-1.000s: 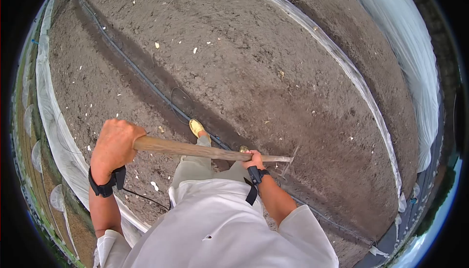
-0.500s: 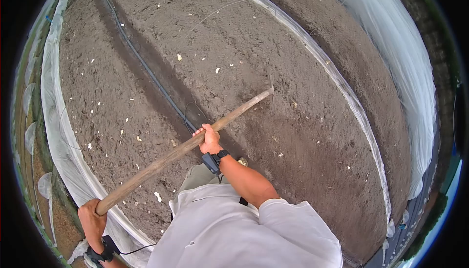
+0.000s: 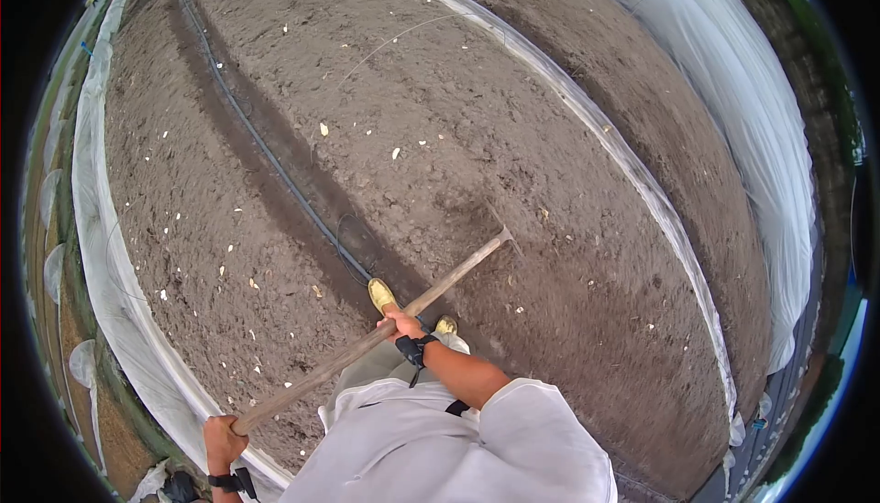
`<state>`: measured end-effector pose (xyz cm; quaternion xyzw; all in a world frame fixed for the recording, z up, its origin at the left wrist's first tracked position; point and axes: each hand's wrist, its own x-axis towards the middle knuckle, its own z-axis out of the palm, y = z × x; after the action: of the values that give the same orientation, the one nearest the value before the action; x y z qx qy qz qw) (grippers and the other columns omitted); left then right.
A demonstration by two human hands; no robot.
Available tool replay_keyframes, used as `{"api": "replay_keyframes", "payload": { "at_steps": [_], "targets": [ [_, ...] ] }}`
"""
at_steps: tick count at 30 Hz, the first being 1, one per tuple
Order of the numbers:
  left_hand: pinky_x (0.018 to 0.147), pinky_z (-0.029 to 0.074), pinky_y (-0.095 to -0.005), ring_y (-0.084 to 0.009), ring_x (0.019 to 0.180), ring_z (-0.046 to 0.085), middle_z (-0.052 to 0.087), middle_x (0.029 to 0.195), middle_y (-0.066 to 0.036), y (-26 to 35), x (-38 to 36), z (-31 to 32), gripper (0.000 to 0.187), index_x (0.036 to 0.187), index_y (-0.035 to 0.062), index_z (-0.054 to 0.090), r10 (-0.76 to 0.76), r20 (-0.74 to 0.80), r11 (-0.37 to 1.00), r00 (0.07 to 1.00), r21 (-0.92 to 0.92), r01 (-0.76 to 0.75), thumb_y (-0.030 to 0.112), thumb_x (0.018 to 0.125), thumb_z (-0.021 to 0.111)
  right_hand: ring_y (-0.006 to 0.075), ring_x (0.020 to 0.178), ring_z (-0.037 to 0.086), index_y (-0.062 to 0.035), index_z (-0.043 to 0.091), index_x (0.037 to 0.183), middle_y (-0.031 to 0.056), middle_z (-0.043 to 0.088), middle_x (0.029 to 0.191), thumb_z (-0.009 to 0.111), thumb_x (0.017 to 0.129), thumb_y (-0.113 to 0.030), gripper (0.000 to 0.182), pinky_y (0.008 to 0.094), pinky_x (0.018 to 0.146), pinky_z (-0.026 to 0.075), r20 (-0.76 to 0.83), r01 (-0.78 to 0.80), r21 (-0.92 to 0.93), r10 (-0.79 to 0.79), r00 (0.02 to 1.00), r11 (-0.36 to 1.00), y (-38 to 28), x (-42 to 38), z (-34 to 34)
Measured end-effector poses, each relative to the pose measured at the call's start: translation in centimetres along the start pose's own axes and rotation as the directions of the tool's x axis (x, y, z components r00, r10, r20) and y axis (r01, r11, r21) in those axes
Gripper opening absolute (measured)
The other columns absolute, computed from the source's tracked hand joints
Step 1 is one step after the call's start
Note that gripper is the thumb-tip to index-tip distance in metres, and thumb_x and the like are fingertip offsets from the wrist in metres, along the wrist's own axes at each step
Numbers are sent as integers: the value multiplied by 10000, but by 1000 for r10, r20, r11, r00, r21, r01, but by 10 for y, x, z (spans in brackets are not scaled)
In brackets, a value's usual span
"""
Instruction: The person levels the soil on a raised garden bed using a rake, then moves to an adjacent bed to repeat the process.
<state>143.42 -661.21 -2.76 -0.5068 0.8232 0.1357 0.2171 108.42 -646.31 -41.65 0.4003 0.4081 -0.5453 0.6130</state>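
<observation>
A long wooden handle (image 3: 316,377) slants across the lower middle of the head view. Its far end carries a thin crosswise head, rake-like, (image 3: 506,233) low at the brown soil. My left hand (image 3: 224,442) is wrapped round the near end of the handle at lower left. Farther up, in front of my body, my right hand (image 3: 401,323) grips the same handle. Just beyond that hand a yellow shoe (image 3: 380,295) stands by the furrow, and a second yellow shoe (image 3: 445,325) shows partly at its right.
A dark hose (image 3: 275,160) runs along the furrow, a thin wire loop beside it. White plastic sheeting (image 3: 115,269) borders the bed at left; more sheeting (image 3: 733,82) hangs at right. Another pale strip (image 3: 610,132) crosses the soil. Small pale flakes (image 3: 324,128) lie scattered about.
My right hand and the tool's head have come nearer my body. My left hand has shifted right and slightly down. One yellow shoe now shows ahead of my right hand.
</observation>
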Motion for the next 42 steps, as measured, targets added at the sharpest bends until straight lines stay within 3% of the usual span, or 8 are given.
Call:
{"api": "replay_keyframes", "payload": {
  "at_steps": [7, 13, 17, 19, 24, 30, 38, 42],
  "targets": [
    [576, 489, -434, -337, 630, 616, 629, 677, -129, 143, 65, 34, 110, 728, 108, 647, 217, -126, 970, 968, -80, -228, 141, 625, 668, 216, 559, 504, -76, 445, 668, 74, 479, 607, 527, 816, -133, 178, 400, 599, 513, -237, 478, 138, -440, 866, 867, -159, -61, -49],
    [578, 487, -434, -341, 637, 615, 627, 677, -127, 201, 73, 31, 92, 741, 110, 654, 373, -92, 890, 923, -244, -385, 138, 654, 642, 205, 563, 495, -58, 432, 718, 79, 475, 634, 479, 849, -119, 152, 366, 570, 502, -445, 515, 67, -436, 782, 854, -227, -91, -77],
    [598, 494, -426, -355, 644, 614, 629, 678, -159, 156, 42, -30, 155, 758, 88, 676, 165, -116, 980, 979, -97, -176, 128, 608, 676, 232, 562, 521, -51, 456, 727, 88, 473, 635, 488, 854, -109, 143, 403, 561, 502, -219, 411, 21, -397, 891, 911, -154, -17, -24],
    [584, 478, -416, -374, 610, 597, 609, 654, -186, 115, 17, -76, 194, 749, 55, 681, 40, -136, 987, 990, -150, -61, 90, 558, 673, 248, 469, 526, -28, 508, 783, 88, 499, 638, 561, 821, -68, 77, 424, 486, 485, -313, 328, 162, -267, 911, 930, -89, -24, 55],
    [516, 426, -350, -376, 520, 541, 520, 549, -214, 58, -15, -174, 214, 641, -31, 627, -43, -264, 999, 964, 13, 48, 9, 431, 633, 229, 568, 622, -40, 517, 828, 50, 548, 694, 620, 820, -141, 145, 398, 561, 536, 18, 164, 161, -169, 986, 973, -6, -101, 151],
    [530, 434, -372, -366, 525, 546, 518, 549, -201, 141, 62, -169, 216, 604, -29, 586, 296, 8, 949, 955, 113, -295, 56, 428, 676, 236, 615, 619, -49, 527, 824, 60, 571, 735, 637, 813, -92, 119, 364, 628, 559, -110, 231, 433, -203, 973, 872, -54, -112, 27],
    [594, 485, -419, -328, 647, 616, 616, 649, -132, 310, 79, -111, 88, 663, 75, 634, 589, -46, 779, 807, 300, -551, 28, 588, 632, 205, 587, 500, -95, 460, 683, 48, 482, 613, 538, 824, -131, 165, 395, 690, 482, -256, 398, 709, -314, 914, 582, -120, -162, -188],
    [606, 493, -412, -324, 645, 624, 609, 622, -136, 336, 83, -117, 88, 668, 81, 635, 712, 82, 667, 698, 233, -708, 84, 580, 633, 219, 559, 470, -94, 429, 716, 54, 452, 614, 501, 813, -125, 125, 411, 641, 465, -425, 479, 579, -257, 868, 660, -111, -164, -238]
  ]
}}
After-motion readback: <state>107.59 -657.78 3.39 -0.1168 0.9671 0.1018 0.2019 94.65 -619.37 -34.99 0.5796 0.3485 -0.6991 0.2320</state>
